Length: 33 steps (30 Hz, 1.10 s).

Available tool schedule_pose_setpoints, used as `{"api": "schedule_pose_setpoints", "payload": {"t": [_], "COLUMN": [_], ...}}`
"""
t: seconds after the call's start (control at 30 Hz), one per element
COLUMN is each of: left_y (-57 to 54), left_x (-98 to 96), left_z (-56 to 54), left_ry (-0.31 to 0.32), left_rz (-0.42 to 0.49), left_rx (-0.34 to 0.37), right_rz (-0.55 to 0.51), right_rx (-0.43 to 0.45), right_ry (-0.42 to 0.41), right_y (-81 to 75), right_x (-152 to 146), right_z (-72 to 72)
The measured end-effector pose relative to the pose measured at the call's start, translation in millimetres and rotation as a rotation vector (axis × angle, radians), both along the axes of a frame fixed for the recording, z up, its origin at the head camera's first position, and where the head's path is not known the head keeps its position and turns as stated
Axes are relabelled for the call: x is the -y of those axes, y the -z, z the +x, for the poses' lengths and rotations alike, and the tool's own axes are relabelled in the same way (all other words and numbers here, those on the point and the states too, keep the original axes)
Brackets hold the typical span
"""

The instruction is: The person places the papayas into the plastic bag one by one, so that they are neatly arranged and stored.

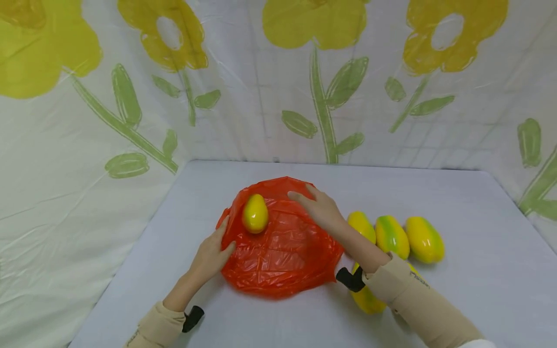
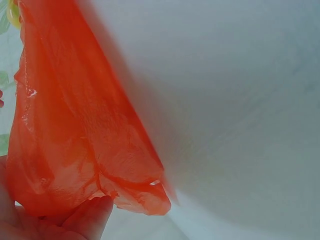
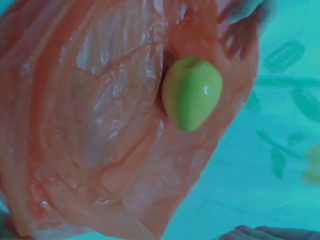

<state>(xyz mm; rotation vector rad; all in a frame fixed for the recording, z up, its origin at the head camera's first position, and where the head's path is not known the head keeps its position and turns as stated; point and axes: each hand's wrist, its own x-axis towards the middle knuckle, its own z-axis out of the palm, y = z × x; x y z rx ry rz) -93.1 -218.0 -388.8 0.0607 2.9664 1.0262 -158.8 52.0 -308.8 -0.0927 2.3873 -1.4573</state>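
Note:
A red plastic bag point(image 1: 287, 241) lies spread on the table, its crumpled rim raised around it. On the bag's left part rests one yellow-green mango point(image 1: 255, 214), touched by neither hand. My left hand point(image 1: 211, 256) holds the bag's left edge, thumb on the inner side and fingers behind the film; the right wrist view shows those fingers through the plastic. Over the bag's upper right side reaches my right hand point(image 1: 319, 205), fingers extended and thumb apart, with nothing in its grasp. In the right wrist view the right hand point(image 3: 270, 234) appears at the bottom edge, apart from the mango.
Several more mangoes point(image 1: 424, 239) are grouped right of the bag, partly hidden under my right forearm. The pale table point(image 1: 483, 290) ends at a hanging cloth point(image 1: 243, 111) printed with yellow flowers. Dark wrist cameras point(image 1: 193, 319) sit under both sleeves.

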Motion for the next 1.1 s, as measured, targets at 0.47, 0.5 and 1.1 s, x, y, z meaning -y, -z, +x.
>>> {"api": "schedule_pose_setpoints", "payload": {"t": [0.47, 0.5, 1.1], "left_y": [1.9, 1.8, 0.9], "left_x": [2.3, 2.3, 4.5], "left_z": [0.6, 0.7, 1.5], "left_ry": [0.001, 0.001, -0.007], "left_rz": [0.006, 0.008, 0.015], "left_rx": [0.003, 0.004, 0.002], "right_rz": [-0.037, -0.038, 0.077], "right_rx": [-0.115, -0.117, -0.14], "right_ry": [-0.065, -0.072, -0.047], "right_y": [-8.9, -9.1, -0.5], "right_x": [-33.9, -35.9, -75.6], "right_z": [44.7, 47.9, 93.3]}}
